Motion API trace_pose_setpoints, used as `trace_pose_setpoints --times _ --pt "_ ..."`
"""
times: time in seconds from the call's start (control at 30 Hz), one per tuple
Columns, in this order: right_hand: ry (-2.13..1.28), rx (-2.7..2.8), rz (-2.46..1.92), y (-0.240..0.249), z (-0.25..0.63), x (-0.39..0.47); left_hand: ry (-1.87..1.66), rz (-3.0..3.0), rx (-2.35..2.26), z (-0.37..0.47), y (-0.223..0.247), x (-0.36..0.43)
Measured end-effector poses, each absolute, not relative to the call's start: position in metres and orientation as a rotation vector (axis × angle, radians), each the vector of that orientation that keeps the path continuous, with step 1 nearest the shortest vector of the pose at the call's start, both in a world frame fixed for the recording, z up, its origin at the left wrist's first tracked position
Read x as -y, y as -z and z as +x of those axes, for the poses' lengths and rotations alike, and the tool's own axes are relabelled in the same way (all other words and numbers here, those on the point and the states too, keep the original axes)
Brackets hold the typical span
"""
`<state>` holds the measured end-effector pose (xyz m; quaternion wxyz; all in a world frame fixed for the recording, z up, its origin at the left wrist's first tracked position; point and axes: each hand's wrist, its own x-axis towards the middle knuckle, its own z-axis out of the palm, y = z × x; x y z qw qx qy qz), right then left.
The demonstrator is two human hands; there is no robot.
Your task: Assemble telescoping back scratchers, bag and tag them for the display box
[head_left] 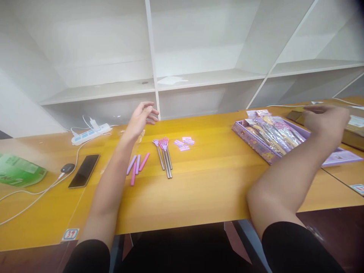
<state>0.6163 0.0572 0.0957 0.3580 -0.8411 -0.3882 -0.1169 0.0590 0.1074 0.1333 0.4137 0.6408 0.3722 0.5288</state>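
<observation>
My left hand (144,115) hovers over the back of the table, fingers loosely apart and nothing in them. Clear plastic scraps (141,135) lie beneath it. Nearby are several metal back scratchers (166,159) with pink and purple claw heads, and several loose pink and purple handle tubes (138,165). Small purple cards (184,143) lie to their right. My right hand (327,118) is raised at the far right, its fingers curled; what they hold, if anything, is hidden. Left of it, a purple patterned box (253,141) contains several plastic-wrapped pieces (270,132).
A brown cardboard box (354,136) sits behind my right hand. At left are a white power strip (91,133), a phone (84,171), a black charger plug (68,168), white cables and a green bag (21,170). White shelves (210,79) rise behind the table.
</observation>
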Motion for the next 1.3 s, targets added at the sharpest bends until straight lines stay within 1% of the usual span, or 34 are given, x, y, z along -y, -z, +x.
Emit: trace_pose_setpoints --times 0.1,0.17,0.3,0.4,0.5,0.6,0.7,0.83,1.13,1.3 --pt "0.096 1.016 -2.145 -0.105 0.599 -0.067 -1.326 1.606 -0.967 0.057 -0.132 -0.111" --pt "0.008 1.121 -2.135 -0.115 0.580 -0.080 -1.324 1.603 -0.995 0.056 -0.131 -0.112" --pt "-0.135 1.497 -2.120 -0.132 0.522 -0.110 -1.309 1.638 -1.013 0.055 -0.130 -0.112" --pt "-0.195 1.865 -2.057 -0.134 0.457 -0.128 -1.303 1.676 -1.019 0.055 -0.131 -0.111" --pt "-0.298 2.227 -1.955 -0.119 0.375 -0.133 -1.300 1.691 -1.028 0.055 -0.132 -0.109" --pt "-0.438 2.544 -1.828 -0.090 0.294 -0.122 -1.282 1.700 -1.032 0.056 -0.132 -0.108" --pt "-0.487 2.731 -1.800 -0.060 0.240 -0.103 -1.267 1.715 -1.033 0.058 -0.132 -0.105" --pt "-0.419 2.811 -1.799 -0.041 0.218 -0.088 -1.245 1.723 -1.041 0.061 -0.133 -0.102" --pt "-0.309 2.779 -1.864 -0.031 0.211 -0.083 -1.196 1.715 -1.063 0.064 -0.126 -0.102" --pt "-0.329 2.739 -1.882 -0.019 0.208 -0.084 -1.137 1.777 -1.087 0.066 -0.122 -0.102"
